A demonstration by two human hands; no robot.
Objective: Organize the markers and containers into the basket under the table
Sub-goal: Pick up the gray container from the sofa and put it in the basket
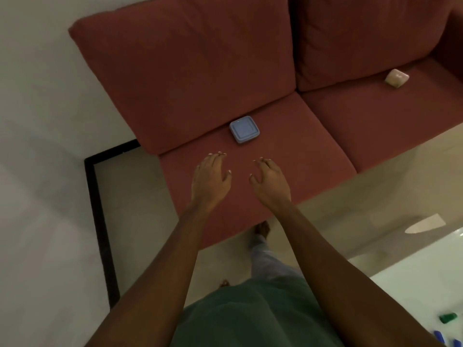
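A small square blue-lidded container [244, 129] lies flat on the left seat cushion of a red sofa [300, 151]. Both arms reach out over the seat. My left hand [210, 179] hovers just short of the container, fingers spread, holding nothing. My right hand [270, 182] is level with it a little to the right, also empty with fingers apart. A second, pinkish container [396, 77] rests on the right seat cushion. A green marker cap [448, 317] and blue marker pieces [439, 336] show at the bottom right on a white table. No basket is visible.
A white glossy table [413, 284] fills the lower right corner. The red back cushions [190, 71] rise behind the seats. A black-framed edge [100, 221] runs along the pale floor at the left, beside a white wall. My leg and foot [261, 229] stand before the sofa.
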